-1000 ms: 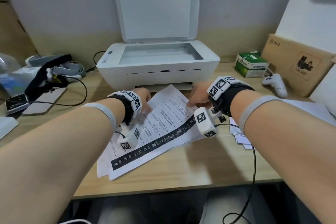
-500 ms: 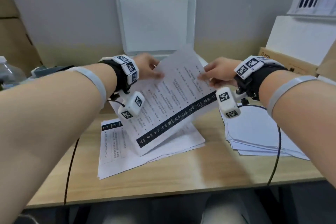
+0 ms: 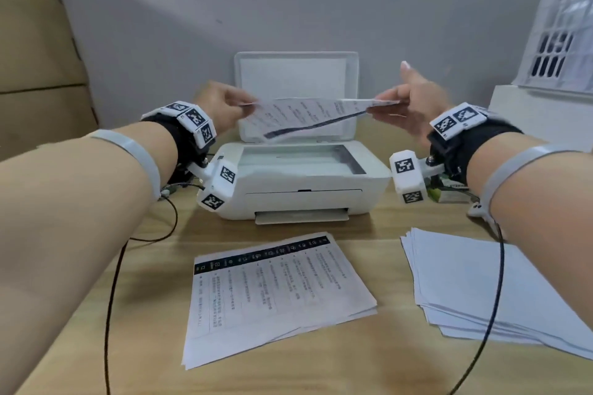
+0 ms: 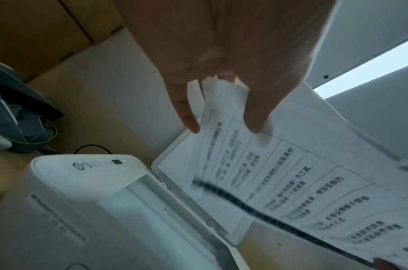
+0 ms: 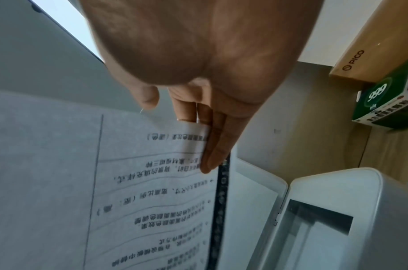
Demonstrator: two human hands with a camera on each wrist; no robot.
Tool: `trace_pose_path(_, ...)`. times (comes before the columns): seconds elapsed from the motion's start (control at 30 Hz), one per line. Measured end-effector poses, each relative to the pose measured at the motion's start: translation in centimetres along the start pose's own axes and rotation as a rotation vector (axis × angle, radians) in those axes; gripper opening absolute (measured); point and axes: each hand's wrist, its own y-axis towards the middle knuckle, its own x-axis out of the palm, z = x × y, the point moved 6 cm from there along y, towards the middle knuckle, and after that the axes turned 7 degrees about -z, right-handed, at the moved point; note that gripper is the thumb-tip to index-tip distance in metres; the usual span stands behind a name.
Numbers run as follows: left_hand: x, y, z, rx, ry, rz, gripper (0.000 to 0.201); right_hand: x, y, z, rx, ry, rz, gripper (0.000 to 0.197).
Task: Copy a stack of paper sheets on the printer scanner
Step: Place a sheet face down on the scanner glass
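A sheet (image 3: 308,115) is pinched at both side edges by the left hand (image 3: 221,106) and right hand (image 3: 410,102), held clear above the open scanner (image 3: 298,160). Its printed underside is only seen from the wrists.

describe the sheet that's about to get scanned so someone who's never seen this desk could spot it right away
Find the white printer at the back of the wooden desk, its scanner lid standing open. Just above the glass, a printed sheet hangs in the air, pinched at its ends by the left hand and right hand. Unlike the printed stack and the blank stack lying on the desk, it is the only page held up.
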Motion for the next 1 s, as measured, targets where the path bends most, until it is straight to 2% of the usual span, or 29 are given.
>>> trace_pose_path(0.03, -0.1, 0.2, -0.7, 0.004, -0.029, 0.025, 0.012, 0.1, 0.5, 0.4, 0.002, -0.067, 0.019, 0.062)
trace_pose_path(0.1, 0.2, 0.9, -2.0, -0.002, 0.003, 0.031, 0.015, 0.7, 1.7, 1.4, 0.036, -0.208, 0.002, 0.042)
trace_pose_path(0.13, 0.9, 1.2, -2.8, -0.018, 0.052, 0.000, 0.016, 1.0, 2.3, 2.2, 0.065, -0.295, -0.027, 0.030)
trace_pose_path(0.2, 2.9, 2.1, -4.9, -0.065, 0.159, -0.118, 0.017, 1.5, 3.9, 4.2, 0.094, -0.516, -0.076, 0.022)
trace_pose_path(0.27, 5.2, 3.3, -7.6, -0.114, 0.245, -0.218, 0.015, 2.2, 6.3, 7.0, 0.133, -0.625, -0.123, 0.028)
trace_pose_path(0.43, 8.3, 6.0, -11.9, -0.224, 0.424, -0.331, 0.017, 3.2, 10.2, 12.3, 0.265, -0.842, -0.238, 0.041)
trace_pose_path(0.63, 8.6, 7.5, -11.3, -0.279, 0.619, -0.479, 0.019, 3.8, 12.8, 13.0, 0.280, -1.075, -0.297, 0.037)
trace_pose_path(0.8, 8.5, 7.5, -10.8, -0.318, 0.671, -0.677, 0.039, 4.6, 12.6, 13.4, 0.310, -1.200, -0.458, 0.040)
trace_pose_path(0.9, 8.6, 7.5, -10.6, -0.316, 0.691, -0.657, 0.046, 4.9, 12.0, 13.9, 0.308, -1.262, -0.490, 0.044)
trace_pose_path(1.0, 8.7, 7.6, -10.6, -0.288, 0.653, -0.622, 0.034, 5.2, 11.3, 13.9, 0.275, -1.323, -0.496, 0.050)
